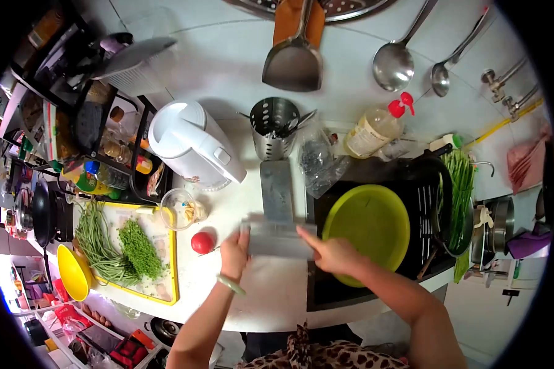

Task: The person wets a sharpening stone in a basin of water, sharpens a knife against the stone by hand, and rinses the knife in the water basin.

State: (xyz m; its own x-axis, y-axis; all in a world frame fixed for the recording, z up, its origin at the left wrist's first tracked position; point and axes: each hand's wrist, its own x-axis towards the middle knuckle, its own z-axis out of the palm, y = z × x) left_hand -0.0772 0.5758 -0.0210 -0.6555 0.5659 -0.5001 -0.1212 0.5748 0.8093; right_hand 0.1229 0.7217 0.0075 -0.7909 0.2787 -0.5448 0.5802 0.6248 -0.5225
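Note:
A broad grey cleaver point(280, 240), smeared by motion, lies crosswise between my two hands over the near end of a long dark whetstone point(277, 192). My left hand point(234, 251), with a pale green bangle at the wrist, is closed round the cleaver's left end. At the opposite end, the fingers of my right hand point(337, 253) grip the blade's edge region. Whether the blade touches the stone I cannot tell. A red tomato point(202, 243) sits on the counter just left of my left hand. Beside my right hand is a yellow-green basin point(369, 224) in the dark sink.
At left, a yellow-rimmed cutting board point(174, 270) bears long green beans point(98, 240) and a chopped green pile point(138, 246). A white kettle point(194, 144), a clear plastic tub point(178, 209) and a perforated utensil holder point(274, 129) stand behind. A soap bottle point(372, 132) is near the wall.

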